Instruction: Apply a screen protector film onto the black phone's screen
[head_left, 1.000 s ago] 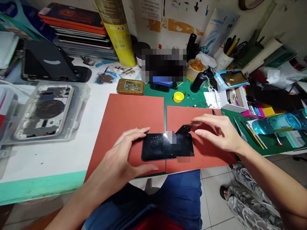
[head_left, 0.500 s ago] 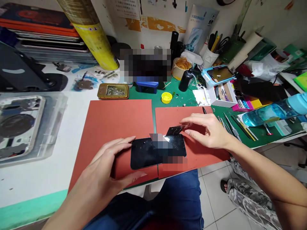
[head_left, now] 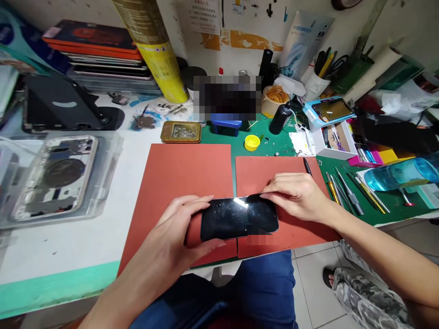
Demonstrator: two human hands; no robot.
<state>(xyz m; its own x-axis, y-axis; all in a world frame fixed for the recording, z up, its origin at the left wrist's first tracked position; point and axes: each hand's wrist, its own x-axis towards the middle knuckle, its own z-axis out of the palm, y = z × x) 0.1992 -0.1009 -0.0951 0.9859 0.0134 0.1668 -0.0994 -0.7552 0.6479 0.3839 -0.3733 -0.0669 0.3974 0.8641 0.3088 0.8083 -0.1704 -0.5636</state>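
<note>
A black smartphone (head_left: 236,219) lies screen up across two reddish-brown mats, with dust specks and a bright reflection on its glass. My left hand (head_left: 171,228) grips its left end, fingertips at the upper left corner and thumb along the near edge. At the far edge, toward the right, my right hand (head_left: 298,194) pinches a thin dark sheet (head_left: 254,197), mostly hidden by the fingers and dark against the screen. The left mat (head_left: 192,169) and right mat (head_left: 250,171) lie side by side under the phone. Part of the near edge is blurred out.
Behind the mats stand a yellow bottle cap (head_left: 252,142), a metal tin (head_left: 180,132) and a black bottle (head_left: 280,119). Tweezers and thin tools (head_left: 350,192) lie right, beside a blue water bottle (head_left: 401,173). An opened phone housing (head_left: 56,178) sits in a clear tray at left.
The dark sheet stood raised above the phone's far edge; now it is lowered against it, and my right fingers have closed in. The whole view has shifted left.
</note>
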